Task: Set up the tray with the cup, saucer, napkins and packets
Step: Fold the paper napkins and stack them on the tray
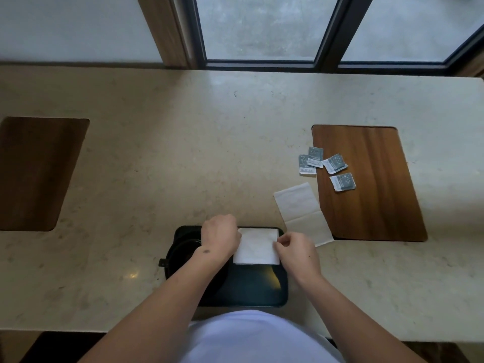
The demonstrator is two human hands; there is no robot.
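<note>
A black tray (251,289) lies at the counter's near edge. On its far right part rests a folded white napkin (258,247). My left hand (220,235) pinches the napkin's left edge and my right hand (296,251) pinches its right edge. A black saucer (183,255) with a dark cup on it fills the tray's left side, mostly hidden under my left forearm. A second white napkin (301,209) lies half unfolded on the counter to the right of the tray. Several grey packets (326,166) lie scattered beyond it.
A wooden inlay panel (372,184) is set in the beige stone counter (183,153) at the right, with two packets on it. A darker wooden panel (36,174) sits at the left. Dark window frames (327,35) run along the counter's far edge.
</note>
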